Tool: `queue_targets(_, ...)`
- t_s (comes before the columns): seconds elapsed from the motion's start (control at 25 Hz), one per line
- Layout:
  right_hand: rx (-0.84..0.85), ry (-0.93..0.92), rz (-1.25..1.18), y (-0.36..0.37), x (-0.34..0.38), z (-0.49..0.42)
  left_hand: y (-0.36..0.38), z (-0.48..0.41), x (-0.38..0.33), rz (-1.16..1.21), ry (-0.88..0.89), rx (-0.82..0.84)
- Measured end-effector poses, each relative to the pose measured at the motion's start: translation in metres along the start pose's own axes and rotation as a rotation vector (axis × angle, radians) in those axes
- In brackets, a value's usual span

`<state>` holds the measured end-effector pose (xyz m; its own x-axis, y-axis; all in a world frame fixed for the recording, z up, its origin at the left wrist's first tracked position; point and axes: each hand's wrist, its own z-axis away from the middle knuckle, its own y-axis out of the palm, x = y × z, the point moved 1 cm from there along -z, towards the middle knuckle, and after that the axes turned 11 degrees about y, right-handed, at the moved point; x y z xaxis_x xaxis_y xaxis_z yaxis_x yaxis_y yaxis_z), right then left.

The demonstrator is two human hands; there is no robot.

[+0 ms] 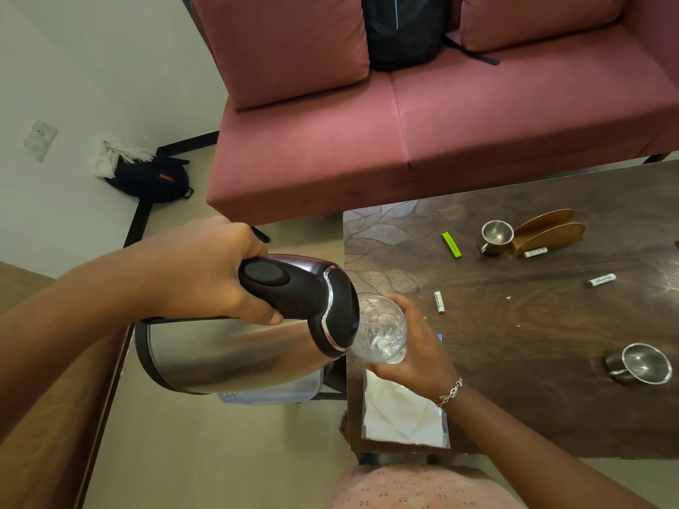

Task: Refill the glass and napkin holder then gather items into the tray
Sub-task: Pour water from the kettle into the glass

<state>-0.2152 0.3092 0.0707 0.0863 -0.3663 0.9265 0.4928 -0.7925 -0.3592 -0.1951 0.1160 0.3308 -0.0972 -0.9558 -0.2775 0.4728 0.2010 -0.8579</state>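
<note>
My left hand (205, 273) grips the black handle of a steel kettle (227, 354), tipped so its lid end meets the rim of a clear glass (384, 330). My right hand (419, 347) holds that glass at the table's left edge, and water shows inside it. A pack of white napkins (400, 413) lies on the table below my right wrist. The empty wooden napkin holder (551, 229) stands at the far side. Part of a bluish tray (272, 393) shows under the kettle, beside the table.
On the dark wooden table (532, 361) lie two steel cups (496, 236) (641, 363), a green lighter (452, 245) and three batteries (439, 302) (601, 280) (535, 253). A pink sofa (404, 123) with a black backpack (404, 27) stands behind.
</note>
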Motion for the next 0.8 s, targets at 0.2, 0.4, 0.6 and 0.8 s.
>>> queue_targets(0.2,-0.001,-0.009,-0.012,0.0013,-0.0024,-0.0001,0.0002,-0.002,-0.0011,-0.007,-0.007,0.019)
queue_targets(0.4,0.001,-0.008,-0.01,0.0018,-0.0042,-0.0002,0.0014,-0.0029,-0.0006,-0.016,-0.005,0.025)
queue_targets(0.6,0.001,-0.003,-0.015,0.0011,-0.0041,-0.0005,0.0027,-0.0039,-0.0008,-0.024,-0.013,0.026)
queue_targets(0.8,0.007,-0.01,-0.014,0.0009,-0.0043,-0.0004,0.0027,-0.0048,-0.0014,-0.025,-0.024,0.043)
